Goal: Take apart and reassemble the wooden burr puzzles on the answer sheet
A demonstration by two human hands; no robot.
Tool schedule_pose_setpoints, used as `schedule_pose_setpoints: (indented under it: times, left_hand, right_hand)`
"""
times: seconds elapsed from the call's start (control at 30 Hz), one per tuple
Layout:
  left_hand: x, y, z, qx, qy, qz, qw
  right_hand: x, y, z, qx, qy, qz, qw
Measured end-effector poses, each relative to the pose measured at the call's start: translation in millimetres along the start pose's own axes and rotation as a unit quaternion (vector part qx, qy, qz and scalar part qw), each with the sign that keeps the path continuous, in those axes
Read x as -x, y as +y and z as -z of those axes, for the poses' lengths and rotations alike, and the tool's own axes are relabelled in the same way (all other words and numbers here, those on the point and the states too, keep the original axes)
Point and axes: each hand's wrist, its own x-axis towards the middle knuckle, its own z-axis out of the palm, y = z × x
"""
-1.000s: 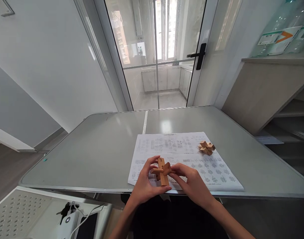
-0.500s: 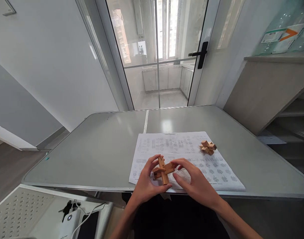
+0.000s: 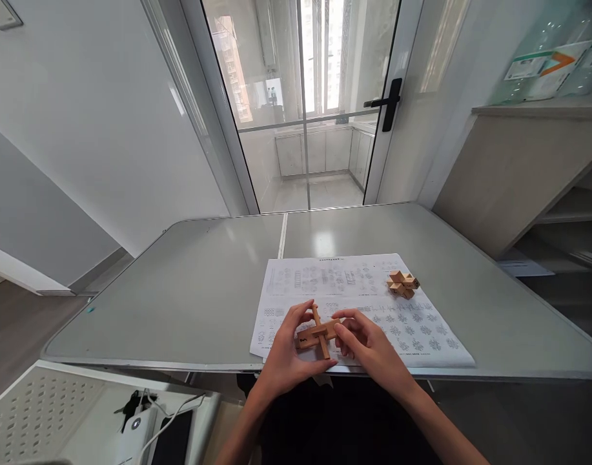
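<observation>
Both my hands hold a wooden puzzle cross [image 3: 317, 332] of interlocked bars just above the near edge of a printed instruction sheet [image 3: 412, 326]. My left hand [image 3: 285, 356] grips it from the left with thumb and fingers curled round the bars. From the right, my right hand [image 3: 368, 345] pinches the end of the horizontal bar. A second, assembled wooden burr puzzle [image 3: 401, 284] lies on the sheet's far right corner, clear of both hands.
The sheet lies on a grey table [image 3: 189, 290] with a seam down its middle. A white perforated stand [image 3: 44, 413] with a phone and cables sits lower left. A glass door [image 3: 305, 103] is behind; wooden shelves [image 3: 542, 174] stand at the right.
The puzzle has been turned in my hands: its upright bar now looks thinner and the horizontal bar longer. My right fingers have closed onto the bar's right end.
</observation>
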Motion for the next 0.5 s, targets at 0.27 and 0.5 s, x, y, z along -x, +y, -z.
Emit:
schedule_pose_setpoints:
  times: [0.27, 0.5]
  left_hand:
    - [-2.3, 2.5, 0.4, -0.009, 0.005, 0.031, 0.999]
    - [-2.7, 6.3, 0.9, -0.014, 0.001, 0.037, 0.999]
  right_hand:
    - [-4.5, 5.6, 3.7, -0.022, -0.016, -0.021, 0.999]
    - [-5.5, 2.5, 7.0, -0.054, -0.026, -0.033, 0.998]
